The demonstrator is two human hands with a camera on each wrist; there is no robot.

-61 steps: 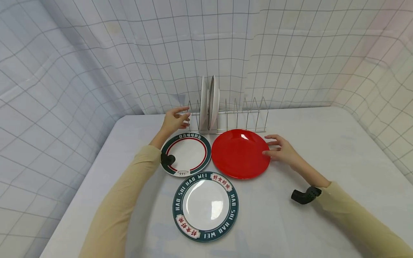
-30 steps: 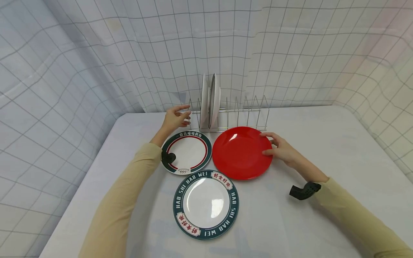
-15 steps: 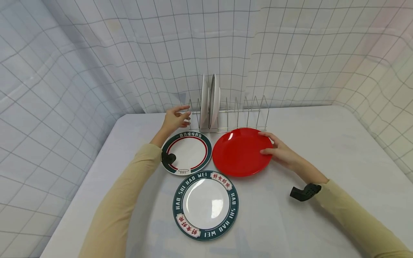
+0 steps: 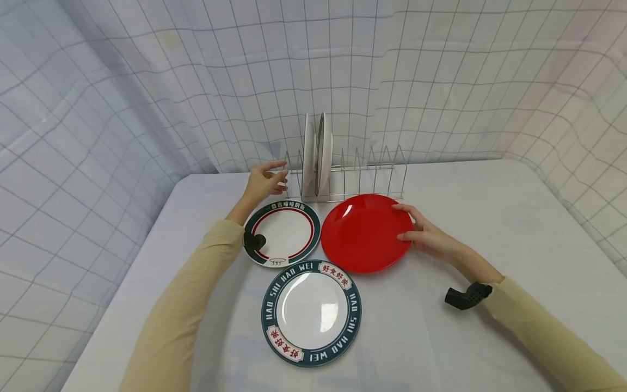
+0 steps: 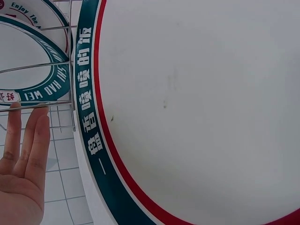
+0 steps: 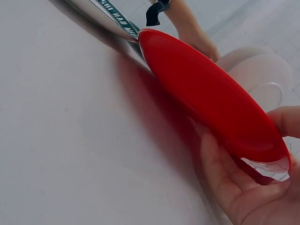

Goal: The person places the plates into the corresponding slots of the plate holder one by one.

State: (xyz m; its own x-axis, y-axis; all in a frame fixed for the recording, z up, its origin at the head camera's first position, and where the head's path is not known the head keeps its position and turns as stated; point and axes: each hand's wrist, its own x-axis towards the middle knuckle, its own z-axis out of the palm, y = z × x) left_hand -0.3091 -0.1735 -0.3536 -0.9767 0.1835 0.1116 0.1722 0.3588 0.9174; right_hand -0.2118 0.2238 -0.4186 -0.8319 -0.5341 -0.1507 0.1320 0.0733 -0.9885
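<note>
Right hand (image 4: 427, 233) pinches red plate (image 4: 364, 234) rim: lift evenly; left hand (image 4: 263, 182), fingers extended, should steady dish rack (image 5: 71, 62).

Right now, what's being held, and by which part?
The right hand holds the red plate by its right rim. The left hand is at the wire rack; whether it grips there can't be told.

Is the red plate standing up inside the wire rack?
No, the red plate is in front of the wire rack, its edge held by the right hand.
</note>
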